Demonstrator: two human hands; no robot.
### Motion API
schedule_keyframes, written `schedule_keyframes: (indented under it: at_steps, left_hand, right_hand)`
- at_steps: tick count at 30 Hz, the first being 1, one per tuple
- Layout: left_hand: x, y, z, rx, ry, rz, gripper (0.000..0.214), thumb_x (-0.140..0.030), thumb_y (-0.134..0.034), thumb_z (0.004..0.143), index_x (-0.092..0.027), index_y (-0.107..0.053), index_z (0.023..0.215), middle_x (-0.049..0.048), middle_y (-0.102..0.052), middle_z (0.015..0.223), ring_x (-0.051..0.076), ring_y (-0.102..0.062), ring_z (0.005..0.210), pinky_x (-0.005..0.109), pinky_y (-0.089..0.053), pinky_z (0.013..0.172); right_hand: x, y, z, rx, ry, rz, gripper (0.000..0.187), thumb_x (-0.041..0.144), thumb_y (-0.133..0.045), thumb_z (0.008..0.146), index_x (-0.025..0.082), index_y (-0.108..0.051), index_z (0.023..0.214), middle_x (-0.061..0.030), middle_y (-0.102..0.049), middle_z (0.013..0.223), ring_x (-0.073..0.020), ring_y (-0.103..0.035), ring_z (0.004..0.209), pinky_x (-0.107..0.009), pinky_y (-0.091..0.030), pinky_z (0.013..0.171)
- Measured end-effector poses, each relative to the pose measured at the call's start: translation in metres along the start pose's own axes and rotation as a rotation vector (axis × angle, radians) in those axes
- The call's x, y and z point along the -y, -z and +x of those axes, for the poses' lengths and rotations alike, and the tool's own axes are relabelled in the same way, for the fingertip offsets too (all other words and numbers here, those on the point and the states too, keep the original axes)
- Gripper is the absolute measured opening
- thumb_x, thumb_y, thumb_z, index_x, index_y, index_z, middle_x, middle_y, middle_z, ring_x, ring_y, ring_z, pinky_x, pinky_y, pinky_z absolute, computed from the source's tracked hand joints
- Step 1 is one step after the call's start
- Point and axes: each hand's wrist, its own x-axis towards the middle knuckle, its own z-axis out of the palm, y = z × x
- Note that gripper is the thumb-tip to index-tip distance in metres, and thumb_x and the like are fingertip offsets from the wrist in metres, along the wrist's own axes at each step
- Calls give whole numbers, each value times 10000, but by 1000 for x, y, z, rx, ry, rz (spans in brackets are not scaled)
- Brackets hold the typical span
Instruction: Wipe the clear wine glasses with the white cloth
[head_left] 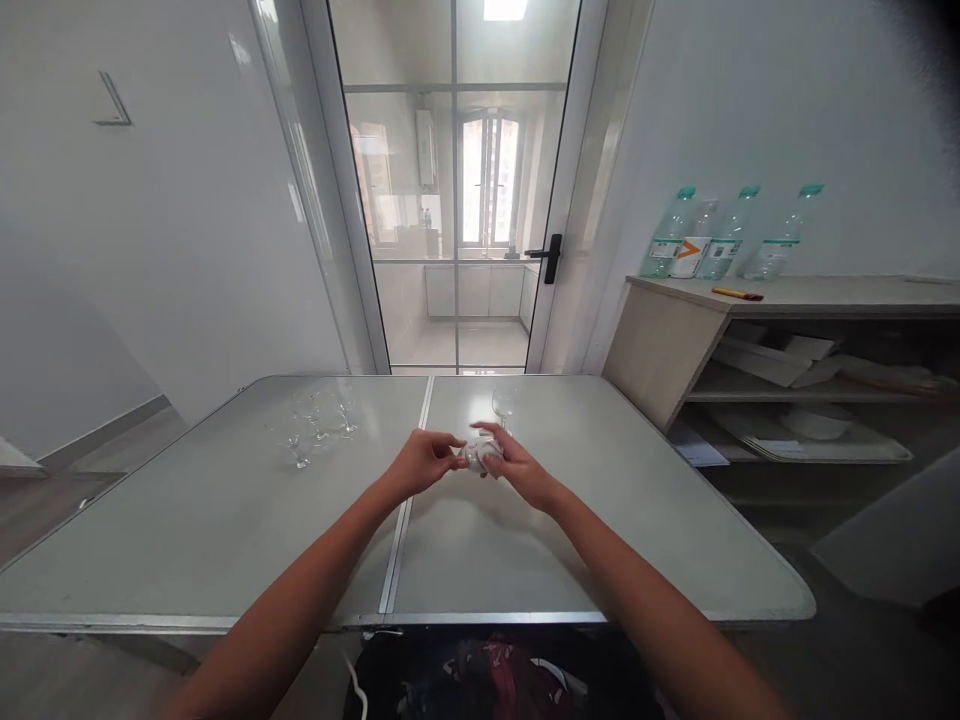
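Over the middle of the table, both hands meet at a small clear stemmed glass (472, 455) that lies sideways. The fingertips of my left hand (424, 462) pinch it at its left end. My right hand (525, 472) is wrapped round the other end, with a white cloth or tissue (491, 447) bunched against the glass. Fingers hide part of both. Just beyond my right hand stands another clear stemmed glass (502, 403). Farther left on the table is a group of several stemmed glasses (319, 420).
The grey folding table (187, 530) has a metal seam (397, 560) across it. To the right, a wooden shelf unit (660, 350) carries several plastic bottles (724, 240) and a yellow-red pen-like item (737, 294). Behind the table is a glass door (420, 300).
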Motion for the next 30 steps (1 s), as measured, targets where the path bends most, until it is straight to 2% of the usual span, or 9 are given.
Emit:
schedule_keyframes:
  at_steps: [3, 5, 9, 12, 16, 22, 25, 27, 30]
  left_hand:
    - [4, -2, -2, -63, -267, 331, 264, -288, -654, 865, -232, -753, 1103, 84, -769, 854, 169, -665, 706, 247, -432, 630]
    - [3, -5, -3, -62, -304, 385, 265, -266, -637, 875, -244, -748, 1113, 91, -772, 889, 180, -680, 751, 251, -437, 648]
    - [-3, -9, 1, -87, -25, 61, 310, -403, -727, 825, -192, -720, 1052, 69, -727, 726, 141, -592, 562, 241, -424, 556]
    - [-4, -4, 4, 160, 283, -386, 461, -535, -770, 760, -166, -657, 1011, 54, -691, 679, 86, -468, 428, 212, -337, 440]
    - [-1, 6, 6, 394, 463, -566, 479, -540, -814, 703, -166, -637, 943, 47, -676, 688, 48, -402, 390, 191, -261, 404]
    - [-3, -10, 1, -83, 6, 138, 299, -433, -723, 829, -183, -696, 991, 45, -705, 684, 130, -572, 528, 252, -422, 552]
    - [-4, -23, -4, -189, -218, 509, 249, -308, -672, 872, -222, -715, 1101, 64, -741, 795, 169, -649, 660, 265, -431, 622]
    - [-7, -28, -5, -195, -240, 514, 242, -289, -658, 879, -225, -717, 1105, 66, -747, 806, 170, -652, 661, 266, -430, 621]
    - [-13, -27, -4, -121, -53, 177, 259, -390, -705, 854, -189, -712, 1018, 54, -729, 720, 134, -591, 549, 257, -430, 567]
  right_hand:
    - [0, 2, 3, -58, -162, 405, 541, 450, -531, 970, 347, -406, 1486, -67, -613, 1197, -231, -618, 1034, -478, -559, 889]
    - [-3, 4, 4, -74, -167, 448, 571, 424, -603, 935, 347, -434, 1475, -58, -613, 1203, -225, -620, 1057, -491, -566, 920]
    - [-10, 5, 5, -138, -12, 129, 548, 375, -672, 903, 284, -527, 1423, -46, -636, 1098, -191, -627, 933, -406, -605, 824]
    - [-9, 6, 0, -168, 96, -142, 484, 385, -663, 910, 261, -590, 1372, -45, -647, 1015, -150, -596, 721, -329, -583, 636]
    - [-1, 8, -5, -19, 199, -391, 565, 332, -746, 845, 294, -593, 1388, -47, -672, 1040, -182, -604, 821, -381, -564, 804]
    - [-5, 3, 5, -175, -114, 163, 536, 433, -612, 935, 325, -481, 1443, -49, -604, 1121, -207, -639, 956, -442, -609, 836]
    - [-7, 6, 6, -231, -187, 303, 509, 444, -623, 928, 323, -507, 1409, -48, -589, 1135, -213, -648, 985, -438, -632, 816]
    - [-5, 10, 4, -200, -176, 243, 539, 440, -645, 916, 328, -504, 1424, -45, -585, 1120, -206, -639, 984, -407, -646, 778]
    - [1, 17, -1, -85, -120, 103, 587, 447, -639, 919, 311, -473, 1466, -45, -585, 1066, -188, -623, 917, -348, -654, 670]
